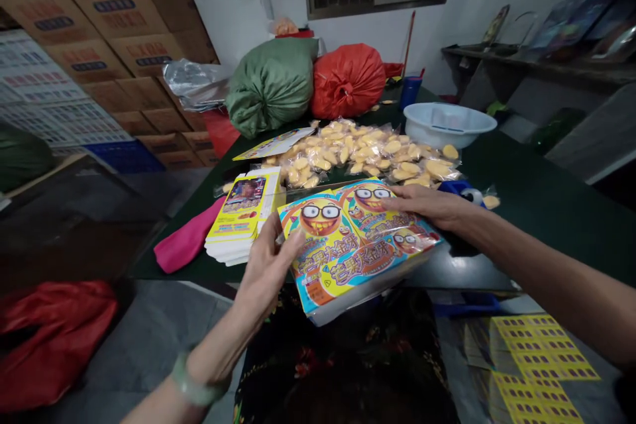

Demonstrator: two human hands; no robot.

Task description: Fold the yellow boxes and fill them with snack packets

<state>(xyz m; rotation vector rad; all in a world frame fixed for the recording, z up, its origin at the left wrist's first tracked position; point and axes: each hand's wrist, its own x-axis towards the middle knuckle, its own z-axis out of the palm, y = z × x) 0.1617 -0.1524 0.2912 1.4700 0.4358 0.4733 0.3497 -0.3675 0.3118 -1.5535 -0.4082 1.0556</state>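
A colourful box (355,245) with smiling faces in glasses and clear film over it is held at the table's front edge, tilted toward me. My left hand (271,255) grips its left side, thumb on top. On its upper right side rests my right hand (427,205), fingers over the top. Just left of the box lies a stack of yellow printed cards (241,209). Behind it spreads a pile of yellow pieces in clear wrappers (358,149). A blue tape dispenser (462,193) sits beside my right hand.
On the dark green table (541,205) are a white basin (450,122), a blue cup (410,89), green (273,83) and red sacks (348,79), and a pink cloth (186,238). Cartons (119,13) stand at left; yellow printed sheets (546,351) lie low at right.
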